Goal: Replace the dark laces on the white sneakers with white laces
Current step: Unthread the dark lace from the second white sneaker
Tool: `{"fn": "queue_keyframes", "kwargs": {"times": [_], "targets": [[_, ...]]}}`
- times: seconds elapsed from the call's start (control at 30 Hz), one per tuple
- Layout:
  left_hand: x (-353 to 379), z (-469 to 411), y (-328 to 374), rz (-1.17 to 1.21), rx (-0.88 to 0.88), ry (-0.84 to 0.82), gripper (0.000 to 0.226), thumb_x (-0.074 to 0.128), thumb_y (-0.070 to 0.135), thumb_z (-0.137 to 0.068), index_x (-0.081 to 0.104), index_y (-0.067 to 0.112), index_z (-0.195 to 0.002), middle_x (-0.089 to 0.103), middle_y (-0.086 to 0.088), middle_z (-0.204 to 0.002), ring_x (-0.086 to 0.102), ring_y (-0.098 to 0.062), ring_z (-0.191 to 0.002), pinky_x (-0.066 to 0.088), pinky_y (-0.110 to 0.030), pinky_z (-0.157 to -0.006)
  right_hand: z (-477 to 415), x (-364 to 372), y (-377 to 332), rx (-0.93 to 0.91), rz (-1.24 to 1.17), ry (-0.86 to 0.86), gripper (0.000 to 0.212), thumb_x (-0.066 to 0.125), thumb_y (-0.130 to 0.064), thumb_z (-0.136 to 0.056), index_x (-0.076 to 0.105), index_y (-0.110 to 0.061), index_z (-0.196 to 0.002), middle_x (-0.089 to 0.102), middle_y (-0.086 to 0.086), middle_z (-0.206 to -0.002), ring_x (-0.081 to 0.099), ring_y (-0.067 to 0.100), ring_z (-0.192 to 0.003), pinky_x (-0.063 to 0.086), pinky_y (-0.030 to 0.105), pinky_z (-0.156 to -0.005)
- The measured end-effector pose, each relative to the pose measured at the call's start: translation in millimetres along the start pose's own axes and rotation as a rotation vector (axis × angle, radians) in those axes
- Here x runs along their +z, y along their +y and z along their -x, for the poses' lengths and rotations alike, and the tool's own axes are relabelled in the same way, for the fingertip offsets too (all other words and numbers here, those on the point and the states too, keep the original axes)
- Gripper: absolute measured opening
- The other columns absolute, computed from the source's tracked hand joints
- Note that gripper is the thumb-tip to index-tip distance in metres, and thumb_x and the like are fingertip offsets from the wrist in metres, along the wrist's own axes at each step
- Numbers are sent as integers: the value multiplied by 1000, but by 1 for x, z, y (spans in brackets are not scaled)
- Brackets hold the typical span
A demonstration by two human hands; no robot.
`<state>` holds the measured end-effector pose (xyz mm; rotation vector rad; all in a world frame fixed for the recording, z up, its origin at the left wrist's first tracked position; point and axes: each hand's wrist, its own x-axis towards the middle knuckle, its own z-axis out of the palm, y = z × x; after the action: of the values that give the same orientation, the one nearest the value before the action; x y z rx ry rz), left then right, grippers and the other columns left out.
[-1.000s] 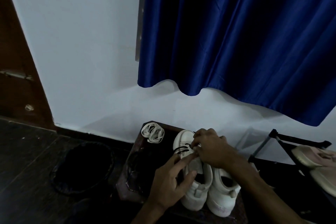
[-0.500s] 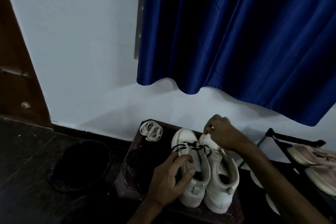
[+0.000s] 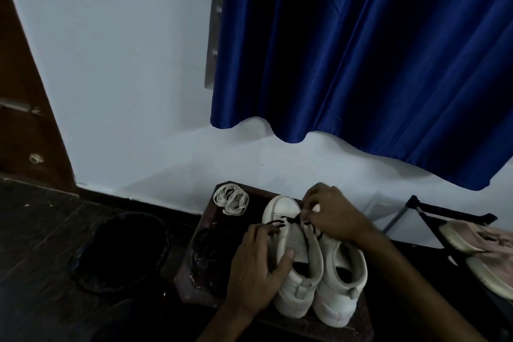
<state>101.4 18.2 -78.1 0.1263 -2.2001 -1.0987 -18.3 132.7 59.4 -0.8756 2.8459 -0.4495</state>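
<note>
Through the head camera I see two white sneakers standing side by side, heels toward me, on a small dark stool (image 3: 198, 255) low in the view. My left hand (image 3: 255, 266) grips the left sneaker (image 3: 298, 283) from its outer side: the thumb lies across the tongue near the opening and the fingers curl round the upper, with the fingertips (image 3: 268, 229) touching the dark lace (image 3: 280, 223). That lace is threaded across the front eyelets, just behind the toe cap. My right hand (image 3: 331, 216) sits at 1 o'clock from the left one, over the toe of the right sneaker (image 3: 342, 283), fingers bunched and pinching the dark lace where it crosses between the two shoes. The hands are close but not touching. The white laces (image 3: 231, 200) lie in a loose coil on the stool's far corner, at 10 o'clock from the sneakers and apart from them. A dark round bin (image 3: 119, 253) stands on the floor at 9 o'clock. At 3 o'clock a black rack (image 3: 449, 212) carries a pinkish shoe (image 3: 483, 244). A blue curtain (image 3: 361, 50) hangs against the white wall (image 3: 125, 64) at 12 o'clock.
</note>
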Motion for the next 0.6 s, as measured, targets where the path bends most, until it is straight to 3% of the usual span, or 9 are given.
{"fn": "queue_keyframes", "kwargs": {"times": [0.07,0.1,0.13,0.2,0.3,0.43,0.6], "targets": [[0,0,1,-42,-13,-6,53,38,67,-90,52,25,-119,51,13,-109,54,-6,-99,51,-32,-78,3,-21,2,33,-148,117,19,64,-26,-83,67,-26,-64,54,-10,-109,52,9,-102,43,21,-89],[0,0,1,-77,-8,-3,54,37,67,-90,54,23,-117,52,11,-108,54,-8,-98,51,-33,-77,6,-28,3,40,-126,184,19,63,-28,-85,67,-25,-66,54,-9,-111,50,10,-103,42,21,-90],[1,0,0,-112,5,4,54,35,66,-90,56,22,-115,52,9,-106,54,-9,-96,50,-33,-76,8,-31,3,42,-19,222,17,62,-31,-86,68,-23,-73,53,-9,-114,47,12,-108,42,28,-93],[0,1,0,-146,30,8,52,34,64,-92,58,22,-109,53,8,-101,54,-10,-93,50,-33,-73,12,-25,-2,70,280,134,21,57,-38,-89,68,-21,-93,47,-7,-127,39,15,-119,39,44,-97],[-1,0,0,-152,44,13,48,35,62,-94,60,22,-106,53,7,-98,55,-11,-91,51,-33,-71,12,-5,-14,16,421,-6,34,52,-40,-92,60,-24,-120,30,-5,-148,26,19,-135,34,51,-102],[-3,1,3,-154,60,36,45,37,60,-94,60,22,-104,55,8,-95,56,-9,-88,52,-28,-66,7,16,-24,-86,546,-118,28,52,-26,-91,65,-27,-115,41,-2,-139,35,22,-126,37,52,-96],[-4,1,4,-152,48,30,38,44,57,-92,58,23,-101,54,10,-93,54,-6,-86,49,-24,-64,8,29,-25,-92,579,-40,20,56,-19,-86,68,-26,-100,49,-6,-120,44,19,-114,36,44,-90]]}}
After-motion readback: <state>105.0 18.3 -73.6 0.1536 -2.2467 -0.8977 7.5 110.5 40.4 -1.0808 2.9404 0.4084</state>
